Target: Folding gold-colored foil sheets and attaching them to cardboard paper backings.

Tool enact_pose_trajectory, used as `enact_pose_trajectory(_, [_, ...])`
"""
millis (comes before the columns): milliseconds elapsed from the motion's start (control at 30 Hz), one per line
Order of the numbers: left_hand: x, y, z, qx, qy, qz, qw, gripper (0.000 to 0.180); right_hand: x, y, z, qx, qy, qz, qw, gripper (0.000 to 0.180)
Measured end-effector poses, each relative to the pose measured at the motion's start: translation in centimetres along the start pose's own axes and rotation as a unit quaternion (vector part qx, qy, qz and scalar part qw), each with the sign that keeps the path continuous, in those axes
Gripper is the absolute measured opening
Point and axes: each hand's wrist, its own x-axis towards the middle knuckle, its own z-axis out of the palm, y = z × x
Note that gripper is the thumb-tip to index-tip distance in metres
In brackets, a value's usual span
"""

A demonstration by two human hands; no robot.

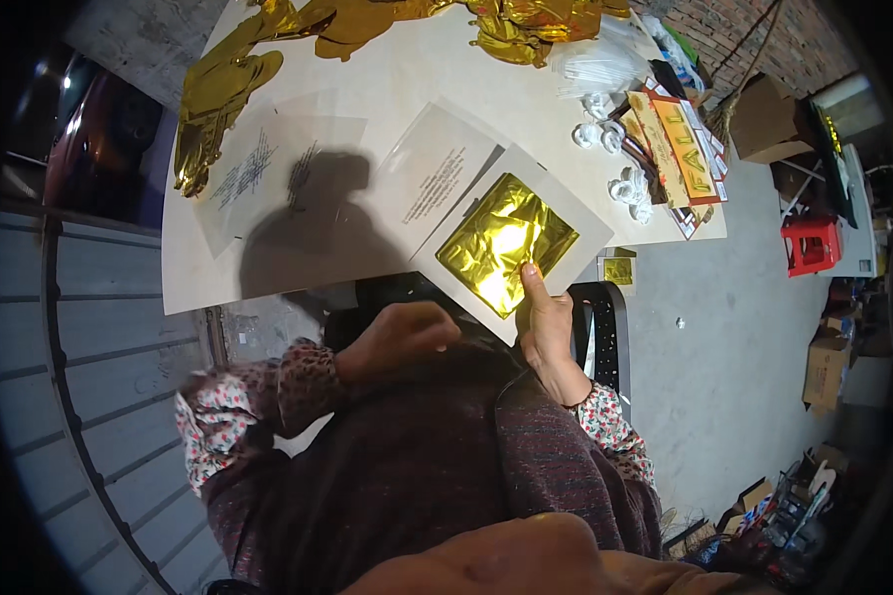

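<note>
My right hand [551, 335] grips the near corner of a white card [587, 238], its thumb pressing on a folded gold foil sheet [506, 243]. The foil lies flat on the card, crinkled and roughly square. The card overlaps the table's front edge. In front of my body, my left hand [404, 339] hovers just off that edge, fingers loosely curled, with nothing visible in them. Clear plastic sleeves with printed text [437, 178] lie partly under the card, and more sleeves [258, 178] lie to the left.
Flat gold foil balloons [228, 84] line the table's far and left edges. At the right are white ribbon rolls [587, 134], clear plastic bags [600, 67] and a printed orange banner [680, 149]. A red stool [812, 246] and cardboard boxes [826, 369] stand on the floor.
</note>
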Motion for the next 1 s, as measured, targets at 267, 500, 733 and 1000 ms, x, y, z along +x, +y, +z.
enact_pose_trajectory(267, [5.5,-0.6,4.4,-0.274,0.286,0.150,0.906,0.045,-0.5,-0.2,0.4,-0.006,-0.008,0.052,0.999,0.025])
enact_pose_trajectory(500, [6.1,-0.6,4.4,-0.366,0.324,0.167,0.856,0.042,-0.4,-0.6,-0.1,-0.016,-0.012,0.091,0.996,0.033])
enact_pose_trajectory(733, [7.4,-1.4,3.9,-0.360,0.351,0.160,0.849,0.039,0.1,-0.5,-1.8,-0.042,-0.043,0.072,0.996,0.025])
enact_pose_trajectory(1000, [8.0,-4.6,2.8,-0.330,0.344,0.142,0.867,0.032,3.3,-3.2,-4.6,-0.156,-0.031,0.028,0.987,0.038])
